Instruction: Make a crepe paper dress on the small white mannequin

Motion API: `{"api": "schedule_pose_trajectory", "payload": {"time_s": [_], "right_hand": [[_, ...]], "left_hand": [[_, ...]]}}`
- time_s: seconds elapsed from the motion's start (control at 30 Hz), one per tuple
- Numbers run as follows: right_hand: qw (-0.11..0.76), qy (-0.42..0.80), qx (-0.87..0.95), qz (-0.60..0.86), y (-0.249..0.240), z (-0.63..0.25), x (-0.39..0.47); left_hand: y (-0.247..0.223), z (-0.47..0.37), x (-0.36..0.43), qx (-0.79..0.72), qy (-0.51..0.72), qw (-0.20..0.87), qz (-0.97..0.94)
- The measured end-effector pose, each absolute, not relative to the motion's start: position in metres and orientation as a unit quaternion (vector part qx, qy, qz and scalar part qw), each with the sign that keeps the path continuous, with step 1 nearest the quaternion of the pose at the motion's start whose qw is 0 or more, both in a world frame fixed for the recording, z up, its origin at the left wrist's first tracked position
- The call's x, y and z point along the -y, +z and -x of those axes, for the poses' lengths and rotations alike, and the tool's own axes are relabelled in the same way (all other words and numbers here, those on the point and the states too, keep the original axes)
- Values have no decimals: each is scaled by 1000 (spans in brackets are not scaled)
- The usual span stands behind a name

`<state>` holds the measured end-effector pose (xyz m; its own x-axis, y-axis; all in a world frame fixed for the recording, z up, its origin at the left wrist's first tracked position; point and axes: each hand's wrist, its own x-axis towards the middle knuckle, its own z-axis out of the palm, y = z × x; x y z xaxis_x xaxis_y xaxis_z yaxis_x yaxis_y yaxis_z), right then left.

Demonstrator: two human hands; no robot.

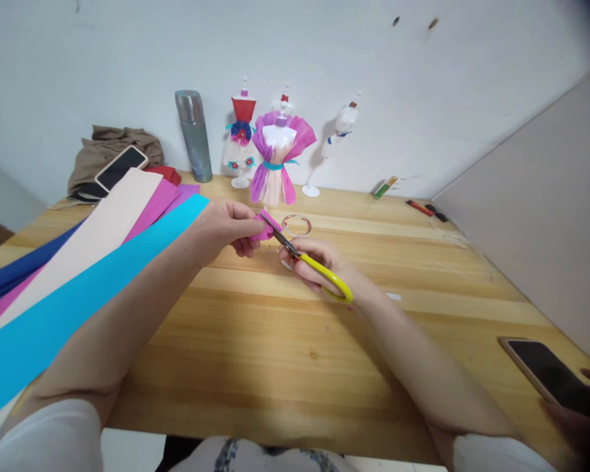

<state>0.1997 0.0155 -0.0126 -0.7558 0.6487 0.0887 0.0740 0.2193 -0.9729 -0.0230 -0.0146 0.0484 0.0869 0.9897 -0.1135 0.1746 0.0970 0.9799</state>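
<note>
Between the thumb and fingers of my left hand (233, 226) is a small piece of pink crepe paper (264, 227). My right hand (317, 259) grips yellow-handled scissors (324, 275), whose blades lie against the pink paper. Just behind the hands, a roll of tape (296, 225) lies on the wooden table (275, 367). Farther back stands a small mannequin in a purple and cream paper dress (274, 167). Under and beside my left forearm are long strips of paper, with a blue strip (93, 295) on top and a cream strip (122, 203) next to it.
Along the wall stand a steel flask (195, 137), a mannequin with a red top (243, 108) and a white mannequin (347, 121). A glue stick (386, 187) lies at the back right. One phone (122, 168) leans on brown cloth (113, 143); another phone (545, 367) is at right.
</note>
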Motion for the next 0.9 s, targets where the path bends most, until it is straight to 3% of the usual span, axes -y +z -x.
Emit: {"api": "schedule_pose_trajectory", "payload": {"time_s": [0.9], "right_hand": [[257,596,727,224,-15,-201,-16]], "left_hand": [[47,26,13,-513,415,526,-537]]}}
